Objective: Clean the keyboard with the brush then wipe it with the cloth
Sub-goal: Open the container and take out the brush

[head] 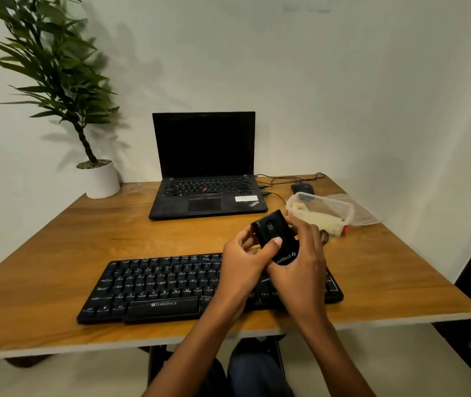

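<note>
**Both hands hold a black object over the keyboard**

The keyboard (pixel 157 282) lies flat on the worktop (pixel 56 239) directly under the hands. Its right part is hidden beneath them, and most of its length stretches away to the left of the left hand (pixel 242 262). Its far right end shows just past the right hand (pixel 300 262).

Both hands are raised above the keys and grip one black object (pixel 275 236), a blocky piece with a small wheel-like part on its top face. The left hand's thumb presses on the top of it, with its fingers curled beneath. The right hand's fingers wrap round its right side and near end. I cannot tell whether this object is the brush.

The front bar of the keyboard, to the left of the hands, reads "ZEBRONICS" in white. The near end of the black object carries white lettering that I cannot read.

Beyond the hands stands an open laptop (pixel 204 179) with a dark screen, a white sticker and a slanted logo on its palm rest. Just beyond the right hand is a clear plastic container (pixel 321 210) with pale contents.
</note>
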The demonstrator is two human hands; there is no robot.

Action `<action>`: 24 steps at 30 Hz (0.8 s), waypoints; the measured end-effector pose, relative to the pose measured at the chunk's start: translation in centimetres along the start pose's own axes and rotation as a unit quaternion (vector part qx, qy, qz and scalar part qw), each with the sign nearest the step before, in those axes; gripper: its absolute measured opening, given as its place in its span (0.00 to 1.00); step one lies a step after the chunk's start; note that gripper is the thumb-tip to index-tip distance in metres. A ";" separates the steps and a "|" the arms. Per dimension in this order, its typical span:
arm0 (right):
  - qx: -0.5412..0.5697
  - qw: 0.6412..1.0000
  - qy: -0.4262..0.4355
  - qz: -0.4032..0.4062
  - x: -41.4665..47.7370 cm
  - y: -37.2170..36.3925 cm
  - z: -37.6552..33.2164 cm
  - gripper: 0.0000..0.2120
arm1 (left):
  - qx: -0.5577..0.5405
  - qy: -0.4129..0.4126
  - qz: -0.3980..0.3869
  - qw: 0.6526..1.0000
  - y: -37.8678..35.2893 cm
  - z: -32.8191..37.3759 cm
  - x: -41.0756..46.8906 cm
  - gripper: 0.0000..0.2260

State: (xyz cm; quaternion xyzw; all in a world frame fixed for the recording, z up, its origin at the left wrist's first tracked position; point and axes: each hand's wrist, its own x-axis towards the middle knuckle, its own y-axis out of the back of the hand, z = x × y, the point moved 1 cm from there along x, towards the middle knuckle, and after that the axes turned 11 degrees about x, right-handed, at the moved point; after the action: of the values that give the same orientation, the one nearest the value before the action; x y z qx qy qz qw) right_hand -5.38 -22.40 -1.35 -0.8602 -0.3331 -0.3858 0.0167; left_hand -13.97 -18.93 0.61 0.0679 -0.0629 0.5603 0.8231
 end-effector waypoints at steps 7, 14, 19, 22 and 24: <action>0.039 0.998 0.018 0.036 -1.6 -0.4 0.6 0.27 | 0.016 -0.024 0.014 0.999 -0.2 -0.9 0.0 0.11; 0.042 0.997 0.034 0.052 -1.9 -0.5 0.6 0.28 | -0.004 -0.028 0.020 0.999 -0.4 -1.3 0.6 0.07; 0.033 0.997 0.033 0.060 -1.9 -0.7 0.7 0.31 | -0.004 -0.022 0.032 0.999 -0.5 -1.5 1.1 0.04; 0.031 0.998 0.032 0.038 -1.7 -0.6 0.9 0.30 | -0.010 0.002 0.039 0.999 -0.5 -1.4 1.3 0.02; 0.045 0.999 0.025 0.007 -1.1 0.2 1.1 0.28 | -0.040 0.054 0.043 0.997 -0.3 -1.3 1.3 0.04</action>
State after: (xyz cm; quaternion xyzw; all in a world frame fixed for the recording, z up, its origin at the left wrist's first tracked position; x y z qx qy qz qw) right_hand -5.10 -22.83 -2.82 -0.8511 -0.3434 -0.3917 0.0663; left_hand -13.13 -17.60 -0.40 0.0019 -0.0436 0.5953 0.8023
